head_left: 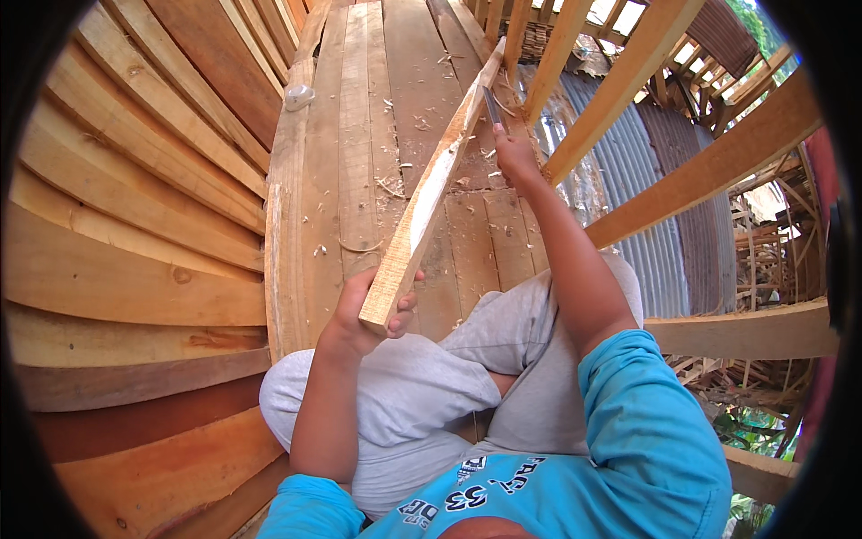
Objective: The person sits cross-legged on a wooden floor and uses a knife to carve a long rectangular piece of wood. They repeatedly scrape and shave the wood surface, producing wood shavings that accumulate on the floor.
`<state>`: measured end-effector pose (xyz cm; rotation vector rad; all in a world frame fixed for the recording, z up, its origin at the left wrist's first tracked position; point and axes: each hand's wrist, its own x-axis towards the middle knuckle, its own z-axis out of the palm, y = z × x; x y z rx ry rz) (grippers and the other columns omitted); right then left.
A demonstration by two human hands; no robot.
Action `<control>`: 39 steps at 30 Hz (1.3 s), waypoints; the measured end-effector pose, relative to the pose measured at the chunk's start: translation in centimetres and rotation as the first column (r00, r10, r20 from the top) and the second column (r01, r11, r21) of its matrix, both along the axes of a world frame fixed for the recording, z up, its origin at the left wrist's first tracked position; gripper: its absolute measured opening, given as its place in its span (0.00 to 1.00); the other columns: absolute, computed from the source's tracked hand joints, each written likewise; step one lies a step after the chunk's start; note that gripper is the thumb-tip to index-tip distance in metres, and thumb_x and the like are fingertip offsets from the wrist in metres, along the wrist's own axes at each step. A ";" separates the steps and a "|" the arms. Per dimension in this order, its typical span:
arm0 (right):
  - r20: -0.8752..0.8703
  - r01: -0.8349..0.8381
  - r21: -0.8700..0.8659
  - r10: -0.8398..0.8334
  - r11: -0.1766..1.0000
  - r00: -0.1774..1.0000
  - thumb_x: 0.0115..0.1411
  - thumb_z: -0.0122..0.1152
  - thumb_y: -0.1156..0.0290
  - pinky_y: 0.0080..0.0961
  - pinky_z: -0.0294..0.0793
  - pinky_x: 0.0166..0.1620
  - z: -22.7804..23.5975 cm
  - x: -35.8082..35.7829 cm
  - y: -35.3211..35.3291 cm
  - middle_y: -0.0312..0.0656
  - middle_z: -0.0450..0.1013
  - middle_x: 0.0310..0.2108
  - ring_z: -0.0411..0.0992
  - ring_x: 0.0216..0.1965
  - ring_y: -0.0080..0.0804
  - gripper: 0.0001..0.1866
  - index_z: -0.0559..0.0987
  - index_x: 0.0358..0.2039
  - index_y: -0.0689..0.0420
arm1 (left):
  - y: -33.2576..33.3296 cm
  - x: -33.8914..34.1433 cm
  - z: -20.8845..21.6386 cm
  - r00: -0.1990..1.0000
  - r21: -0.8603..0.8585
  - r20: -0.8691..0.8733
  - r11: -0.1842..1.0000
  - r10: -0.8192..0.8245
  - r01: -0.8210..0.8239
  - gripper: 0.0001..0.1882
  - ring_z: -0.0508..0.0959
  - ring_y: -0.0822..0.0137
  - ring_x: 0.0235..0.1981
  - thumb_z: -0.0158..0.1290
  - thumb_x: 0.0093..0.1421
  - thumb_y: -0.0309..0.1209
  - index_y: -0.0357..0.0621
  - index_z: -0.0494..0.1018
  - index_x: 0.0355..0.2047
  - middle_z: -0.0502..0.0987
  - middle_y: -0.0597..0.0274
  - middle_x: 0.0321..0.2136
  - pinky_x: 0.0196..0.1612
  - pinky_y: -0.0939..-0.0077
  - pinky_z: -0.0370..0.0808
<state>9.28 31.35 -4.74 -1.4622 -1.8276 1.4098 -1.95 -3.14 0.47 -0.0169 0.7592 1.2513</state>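
Observation:
A long squared piece of wood [435, 184] slants away from me, its near end above my lap and its far end beside the railing. Pale, freshly cut wood shows along its middle, while the near part keeps a rough yellowish face. My left hand [364, 310] is wrapped around the near end from below. Farther out, my right hand [515, 160] is closed on the handle of a knife [493, 108]. The dark blade points away from me, close along the right side of the wood. Its handle is mostly hidden in my fist.
Wood shavings [389, 187] lie scattered over the plank floor [355, 135]. A small clear plastic container [299, 97] sits at the far left. Plank walling [144, 225] rises on my left. Wooden railing slats [620, 90] stand at right, with corrugated metal sheets [646, 180] beyond them.

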 end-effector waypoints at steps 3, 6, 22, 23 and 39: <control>0.003 -0.085 -0.184 0.087 0.979 0.996 0.66 0.44 0.35 0.31 0.64 0.22 0.9 0.2 0.7 0.36 0.67 0.16 0.66 0.17 0.28 0.36 0.73 0.19 0.57 | -0.2 -0.1 0.0 1.000 0.007 -0.003 1.000 -0.003 0.003 0.26 0.69 0.69 0.13 0.32 0.70 0.45 0.34 0.66 0.52 0.68 0.61 0.22 0.12 0.77 0.67; 0.179 -0.249 0.017 0.242 0.968 0.954 0.64 0.46 0.31 0.34 0.70 0.30 2.5 -0.4 -1.5 0.41 0.72 0.19 0.72 0.23 0.34 0.39 0.77 0.23 0.60 | -0.5 -0.3 -0.1 1.000 -0.008 -0.001 1.000 0.012 -0.012 0.26 0.69 0.69 0.13 0.32 0.71 0.45 0.33 0.66 0.52 0.68 0.61 0.22 0.12 0.77 0.67; -0.083 -0.194 -0.465 0.176 0.864 0.981 0.67 0.45 0.37 0.26 0.46 0.14 2.4 -2.0 -4.0 0.26 0.52 0.11 0.47 0.11 0.20 0.32 0.60 0.14 0.46 | -0.5 -0.6 -0.4 1.000 0.016 0.028 1.000 -0.009 0.008 0.25 0.70 0.68 0.13 0.34 0.69 0.43 0.34 0.68 0.50 0.70 0.59 0.21 0.15 0.75 0.66; -0.161 -0.235 -0.584 0.173 0.777 0.972 0.67 0.45 0.37 0.23 0.42 0.13 2.3 -1.7 -3.4 0.23 0.49 0.11 0.43 0.11 0.17 0.31 0.57 0.15 0.44 | -0.4 -0.6 -0.4 1.000 0.023 0.022 1.000 -0.014 0.014 0.25 0.70 0.68 0.13 0.34 0.69 0.43 0.34 0.68 0.51 0.70 0.59 0.21 0.15 0.75 0.66; 0.117 -0.337 -0.134 0.353 0.932 0.928 0.60 0.55 0.33 0.25 0.45 0.15 7.4 1.6 -1.6 0.26 0.53 0.11 0.49 0.11 0.18 0.35 0.60 0.12 0.49 | -0.4 -1.5 -0.2 1.000 -0.021 -0.027 1.000 -0.009 0.008 0.27 0.69 0.68 0.12 0.34 0.69 0.43 0.30 0.66 0.54 0.68 0.59 0.21 0.11 0.76 0.67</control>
